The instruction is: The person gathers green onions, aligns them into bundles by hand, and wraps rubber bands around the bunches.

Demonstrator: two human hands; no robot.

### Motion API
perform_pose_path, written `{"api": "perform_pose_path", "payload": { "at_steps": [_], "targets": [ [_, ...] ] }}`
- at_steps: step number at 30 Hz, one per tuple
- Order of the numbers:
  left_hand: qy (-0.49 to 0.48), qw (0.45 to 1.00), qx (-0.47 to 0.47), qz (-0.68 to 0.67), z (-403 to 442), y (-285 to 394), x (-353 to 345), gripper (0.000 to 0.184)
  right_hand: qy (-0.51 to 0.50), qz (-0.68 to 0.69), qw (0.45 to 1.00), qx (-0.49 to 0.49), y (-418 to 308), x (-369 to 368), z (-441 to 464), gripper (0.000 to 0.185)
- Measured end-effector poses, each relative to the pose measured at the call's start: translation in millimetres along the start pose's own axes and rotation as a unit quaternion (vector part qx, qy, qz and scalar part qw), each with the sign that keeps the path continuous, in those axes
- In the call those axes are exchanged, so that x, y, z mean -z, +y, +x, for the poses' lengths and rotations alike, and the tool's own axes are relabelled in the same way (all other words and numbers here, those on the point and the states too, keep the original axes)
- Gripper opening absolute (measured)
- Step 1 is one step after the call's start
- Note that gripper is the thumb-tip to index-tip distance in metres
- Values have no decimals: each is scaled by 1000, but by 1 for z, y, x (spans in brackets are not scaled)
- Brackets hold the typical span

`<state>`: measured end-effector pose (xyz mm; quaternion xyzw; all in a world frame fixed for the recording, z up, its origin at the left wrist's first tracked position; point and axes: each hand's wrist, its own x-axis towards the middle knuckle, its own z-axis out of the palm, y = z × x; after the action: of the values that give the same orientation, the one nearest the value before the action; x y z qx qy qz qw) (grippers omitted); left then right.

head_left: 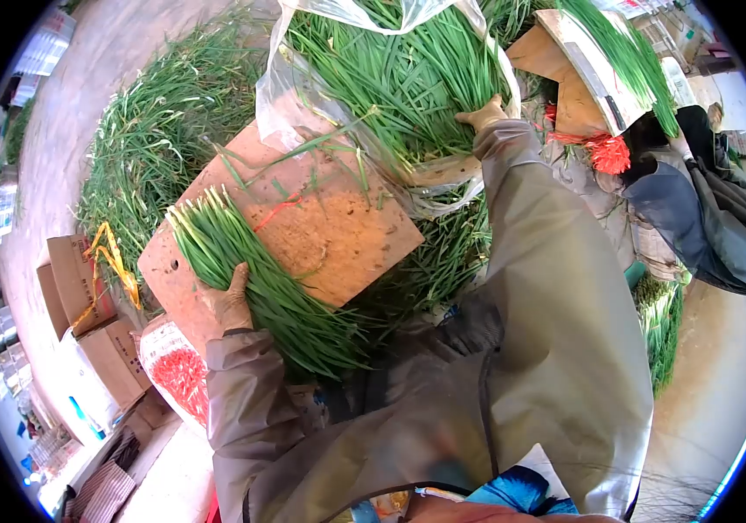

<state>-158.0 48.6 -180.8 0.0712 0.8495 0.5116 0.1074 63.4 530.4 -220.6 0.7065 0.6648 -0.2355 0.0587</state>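
Note:
My left hand [229, 305] is closed on a bunch of green chives [260, 270] with pale cut ends. The bunch lies slantwise over the left part of a worn wooden board [338, 235], its leafy tips hanging past the near edge. A red tie [279, 212] rests on the board beside it. Out in front, my right hand [484, 113] reaches into loose chives [408, 78] in a clear plastic bag [281, 74]. Its thumb stands apart from the other fingers, which are partly hidden, and no gathered bunch shows in it.
A heap of loose greens [172, 131] lies to the left. Cardboard boxes [81, 279] and a bag of red ties [179, 375] stand nearer. At right, another person [695, 209] sits by a board with chives [626, 52] and a red tie bundle [608, 154].

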Motion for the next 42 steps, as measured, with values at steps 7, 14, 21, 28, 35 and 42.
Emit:
{"api": "perform_pose_path", "payload": {
  "at_steps": [7,14,21,28,35,42],
  "targets": [
    [-18,1000,4,2,-4,19,1,86,8,-98,991,93,-9,44,11,53],
    [8,999,-38,-12,3,-6,0,89,-24,-237,930,281,-42,181,-9,38],
    [6,999,-26,42,4,-1,3,98,-84,-23,977,195,22,193,-18,23],
    [-11,997,-80,-22,-1,5,14,98,-189,395,876,203,83,158,-93,23],
    [-114,953,-210,-186,-72,122,41,86,-367,471,770,225,113,173,-201,23],
    [-386,654,-631,155,-196,301,30,108,-613,51,755,225,98,182,-314,23]
  ]
}}
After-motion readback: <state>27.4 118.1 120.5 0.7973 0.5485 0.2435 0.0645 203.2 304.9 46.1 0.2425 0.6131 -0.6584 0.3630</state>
